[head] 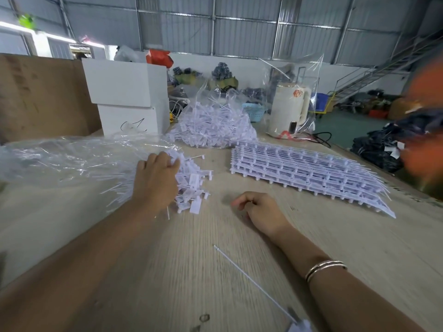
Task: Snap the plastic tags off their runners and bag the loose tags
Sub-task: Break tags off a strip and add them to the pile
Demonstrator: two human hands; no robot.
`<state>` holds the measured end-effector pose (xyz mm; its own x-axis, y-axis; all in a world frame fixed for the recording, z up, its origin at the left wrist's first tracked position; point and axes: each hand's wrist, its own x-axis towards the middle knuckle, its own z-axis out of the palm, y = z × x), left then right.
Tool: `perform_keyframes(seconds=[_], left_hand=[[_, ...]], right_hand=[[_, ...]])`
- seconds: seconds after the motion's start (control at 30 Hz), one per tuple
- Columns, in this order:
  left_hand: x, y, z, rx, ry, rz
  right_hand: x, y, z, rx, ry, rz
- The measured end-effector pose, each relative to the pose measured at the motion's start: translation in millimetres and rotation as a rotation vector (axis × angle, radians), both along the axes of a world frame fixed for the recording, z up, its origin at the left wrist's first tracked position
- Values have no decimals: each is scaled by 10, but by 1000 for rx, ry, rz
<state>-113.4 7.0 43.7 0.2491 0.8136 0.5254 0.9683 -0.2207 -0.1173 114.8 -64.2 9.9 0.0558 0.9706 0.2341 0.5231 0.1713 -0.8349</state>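
Note:
A small heap of loose white tags [191, 180] lies on the wooden table [215, 271]. My left hand [155, 173] grips a bunch of these tags at the mouth of a clear plastic bag [67, 159] that lies flat to the left. My right hand [259, 209] rests on the table with loosely curled fingers and holds nothing. A stack of tags on their runners [306, 171] lies to the right. One single tag with a long thin tail [254, 283] lies near the front edge.
A second clear bag full of tags [213, 123] stands at the back. White boxes [127, 92] and a brown carton [40, 97] stand back left. A white kettle in plastic [290, 111] sits back right. A blurred orange shape [424, 130] is at the right edge.

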Motion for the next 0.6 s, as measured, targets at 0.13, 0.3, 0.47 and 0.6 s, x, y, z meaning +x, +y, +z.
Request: perform_keyframes(seconds=[0.13, 0.3, 0.47, 0.6], left_hand=[[27, -116, -117, 30, -156, -158], [128, -749, -245, -155, 55, -982], [164, -880, -252, -192, 108, -1026], [143, -804, -230, 15, 137, -894]], right_hand=[[-11, 2, -7, -9, 34, 10], [-23, 8, -22, 1, 75, -3], [-24, 0, -23, -4, 78, -20], [23, -3, -1, -17, 200, -81]])
